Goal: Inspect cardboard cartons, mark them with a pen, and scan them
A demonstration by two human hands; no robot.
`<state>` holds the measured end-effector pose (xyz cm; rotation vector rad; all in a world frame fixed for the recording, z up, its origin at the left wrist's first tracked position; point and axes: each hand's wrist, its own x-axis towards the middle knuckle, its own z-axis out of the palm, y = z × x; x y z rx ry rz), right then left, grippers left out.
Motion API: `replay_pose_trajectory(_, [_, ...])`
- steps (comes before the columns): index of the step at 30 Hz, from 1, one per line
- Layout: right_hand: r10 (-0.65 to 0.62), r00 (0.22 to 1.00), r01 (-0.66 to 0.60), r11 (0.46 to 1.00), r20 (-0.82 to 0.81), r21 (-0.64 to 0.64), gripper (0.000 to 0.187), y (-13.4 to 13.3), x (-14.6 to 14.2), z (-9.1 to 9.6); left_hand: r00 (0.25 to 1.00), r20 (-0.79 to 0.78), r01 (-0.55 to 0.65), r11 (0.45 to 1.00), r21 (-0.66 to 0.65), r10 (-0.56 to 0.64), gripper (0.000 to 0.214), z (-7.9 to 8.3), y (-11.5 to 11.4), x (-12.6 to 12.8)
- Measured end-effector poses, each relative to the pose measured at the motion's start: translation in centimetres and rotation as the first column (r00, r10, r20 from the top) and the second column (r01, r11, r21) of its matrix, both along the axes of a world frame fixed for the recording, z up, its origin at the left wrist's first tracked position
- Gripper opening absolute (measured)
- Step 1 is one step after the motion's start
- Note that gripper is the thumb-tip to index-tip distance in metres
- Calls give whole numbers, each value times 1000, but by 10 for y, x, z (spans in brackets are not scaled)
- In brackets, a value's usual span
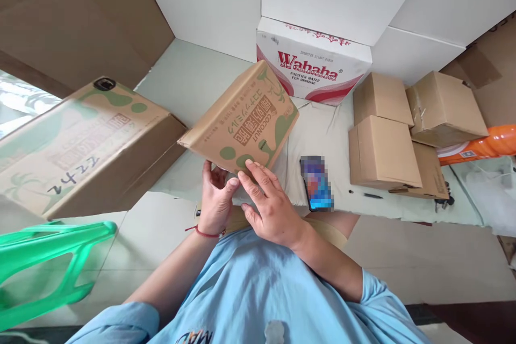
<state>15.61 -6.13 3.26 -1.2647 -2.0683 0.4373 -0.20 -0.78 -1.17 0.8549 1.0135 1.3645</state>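
A brown cardboard carton [252,113] with green blotches, a palm print and the word COCONUT is tilted on the table in front of me. My left hand [217,199], with a red string at its wrist, has its fingers curled at the carton's near lower edge; the thumb points up beside it, and the fingertips are partly hidden. Across the near edge of the printed face lie the stretched fingers of my right hand [268,204], apart from one another. A phone [316,183] with a blurred screen rests to the right of the carton.
Left stands a larger printed carton [92,145] with handwriting, above a green plastic stool [72,263]. At the back is a white Wahaha box [314,62]. Several small plain boxes [382,150], an orange bottle [484,145], a pen [373,195] and keys [444,201] are on the right.
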Motion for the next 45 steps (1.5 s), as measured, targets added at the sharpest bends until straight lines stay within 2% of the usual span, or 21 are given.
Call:
replay_pose_trajectory(7, [43,999,-41,998,30,-52,82,2,-7,-6,1000,-19,-22,1000,2,22,72,2,17,4])
replay_pose_trajectory(10, [49,999,-48,996,8,-78,77,2,-9,-7,994,-89,-55,998,15,56,64,1,25,5])
replay_pose_trajectory(13, [36,996,-41,997,-80,-65,62,-3,-1,-3,987,-126,-100,995,-20,96,60,2,32,4])
replay_pose_trajectory(16, [-126,964,122,992,-236,-31,47,-15,29,2,997,-45,-59,995,-74,56,57,7,33,-5])
replay_pose_trajectory(18, [-293,876,297,954,-382,-51,46,-25,59,3,999,42,30,993,-117,-25,60,12,27,-15])
replay_pose_trajectory(20, [-401,760,383,912,-511,-146,64,-33,91,3,988,104,128,980,-154,-113,66,15,18,-29])
replay_pose_trajectory(21, [-420,726,366,906,-545,-211,78,-37,106,3,980,120,178,971,-162,-159,67,16,12,-35])
replay_pose_trajectory(23, [-416,721,266,905,-554,-332,107,-45,130,3,954,130,287,946,-152,-268,64,13,1,-46])
replay_pose_trajectory(25, [-397,761,185,891,-513,-414,124,-53,144,4,910,130,411,900,-144,-394,60,8,-7,-54])
replay_pose_trajectory(29, [-424,784,155,841,-453,-518,137,-71,154,10,798,139,603,772,-202,-587,68,3,-6,-58])
replay_pose_trajectory(30, [-431,773,129,825,-466,-550,139,-75,155,12,780,121,624,750,-218,-614,71,6,-3,-58])
replay_pose_trajectory(32, [-422,734,23,798,-532,-602,139,-81,157,15,761,20,637,741,-214,-649,75,18,4,-54])
replay_pose_trajectory(35, [-428,622,-146,759,-656,-635,119,-92,157,16,695,-235,665,732,-149,-680,86,48,12,-41])
replay_pose_trajectory(37, [-518,509,-140,738,-688,-660,98,-102,154,16,641,-320,703,701,-118,-697,95,70,13,-29])
replay_pose_trajectory(38, [-580,436,-99,729,-688,-678,91,-108,153,16,637,-301,717,689,-104,-709,98,79,13,-22])
replay_pose_trajectory(40, [-702,261,28,692,-663,-722,82,-120,152,21,681,-183,712,699,-61,-709,99,92,13,-9])
replay_pose_trajectory(42, [-781,66,230,618,-621,-752,72,-129,156,35,733,-79,676,737,-31,-676,87,98,16,0])
replay_pose_trajectory(44, [-766,-83,480,530,-637,-699,60,-133,166,57,780,-123,614,788,-35,-613,71,97,22,4])
replay_pose_trajectory(45, [-736,-105,585,498,-669,-640,54,-133,172,70,796,-198,574,817,-54,-572,64,95,26,3])
